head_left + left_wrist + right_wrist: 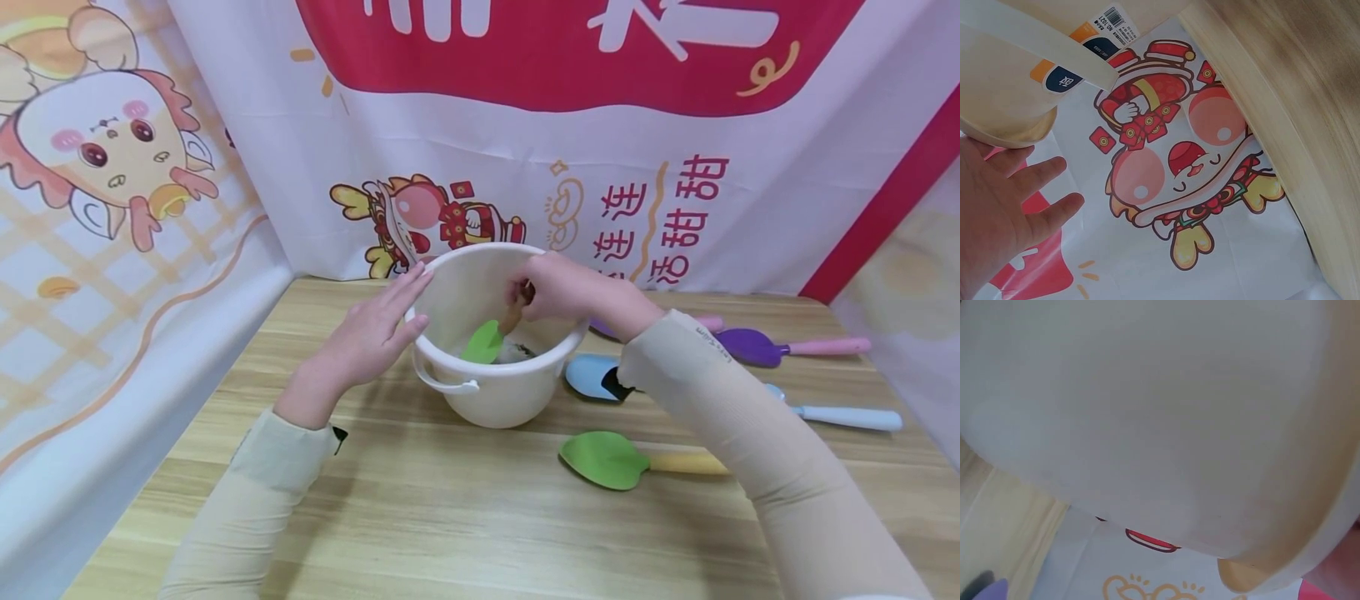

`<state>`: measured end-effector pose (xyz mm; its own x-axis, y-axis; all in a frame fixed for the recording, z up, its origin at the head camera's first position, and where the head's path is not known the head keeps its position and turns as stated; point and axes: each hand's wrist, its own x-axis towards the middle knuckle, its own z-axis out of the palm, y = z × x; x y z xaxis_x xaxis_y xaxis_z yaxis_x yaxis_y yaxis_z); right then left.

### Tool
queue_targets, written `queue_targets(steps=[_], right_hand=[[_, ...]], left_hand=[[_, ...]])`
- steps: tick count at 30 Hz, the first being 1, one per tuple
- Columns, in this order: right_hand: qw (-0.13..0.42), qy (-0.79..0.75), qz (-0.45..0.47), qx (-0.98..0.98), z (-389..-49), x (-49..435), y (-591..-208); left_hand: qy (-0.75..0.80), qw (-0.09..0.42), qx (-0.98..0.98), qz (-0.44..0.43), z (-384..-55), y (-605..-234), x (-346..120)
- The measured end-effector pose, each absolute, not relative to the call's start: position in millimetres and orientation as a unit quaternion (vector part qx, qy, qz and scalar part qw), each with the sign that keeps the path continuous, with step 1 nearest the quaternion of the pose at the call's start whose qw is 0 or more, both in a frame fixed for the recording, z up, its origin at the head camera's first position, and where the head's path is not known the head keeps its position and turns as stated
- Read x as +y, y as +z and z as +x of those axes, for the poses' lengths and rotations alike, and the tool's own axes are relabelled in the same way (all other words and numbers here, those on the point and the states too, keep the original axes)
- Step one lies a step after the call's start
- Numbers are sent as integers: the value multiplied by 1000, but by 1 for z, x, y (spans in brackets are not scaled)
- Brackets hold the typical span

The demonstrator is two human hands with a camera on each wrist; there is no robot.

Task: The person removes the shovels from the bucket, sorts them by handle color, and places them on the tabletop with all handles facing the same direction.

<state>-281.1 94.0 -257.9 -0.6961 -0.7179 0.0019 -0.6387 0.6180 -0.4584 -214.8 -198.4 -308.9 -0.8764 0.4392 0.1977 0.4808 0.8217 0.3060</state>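
Observation:
A white bucket (501,404) stands upright on the wooden table, its handle (448,383) hanging down at the front. My left hand (367,333) rests on the left of the rim, fingers spread and fairly straight; the left wrist view shows these fingers (1047,212) beside the rim. Inside the bucket, my right hand (558,287) grips a small trowel by its brown handle. The green blade (483,342) of that trowel points down toward the bottom. Something greyish with dark bits (517,352) lies there, partly hidden. Mostly the bucket's outer wall (1147,425) fills the right wrist view.
Right of the bucket lie a green trowel (603,460) with a yellow handle, a light blue scoop (591,377), a tool with a pale blue handle (847,417) and a purple trowel (750,347) with a pink handle. A printed cloth (465,133) hangs behind the table.

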Motion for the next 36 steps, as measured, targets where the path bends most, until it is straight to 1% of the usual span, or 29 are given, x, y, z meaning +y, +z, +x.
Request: queue_targets(steps=[9,18,28,36], right_hand=[[94,-291,-365,879,-282,88,-262],[84,-348,-360,862,-281,82,-265],[43,-362,-354,861,-280,82,-264],[15,-394,-339,854,-276,90,-258]], left_hand=[[-179,60,-952,-241,-214,-309,-199],[-177,68,-952,-242,-213,-309,-200],[-179,63,-952,-240,-213,-309,-200],[-181,70,-950,-244,-212,-309,-200]])
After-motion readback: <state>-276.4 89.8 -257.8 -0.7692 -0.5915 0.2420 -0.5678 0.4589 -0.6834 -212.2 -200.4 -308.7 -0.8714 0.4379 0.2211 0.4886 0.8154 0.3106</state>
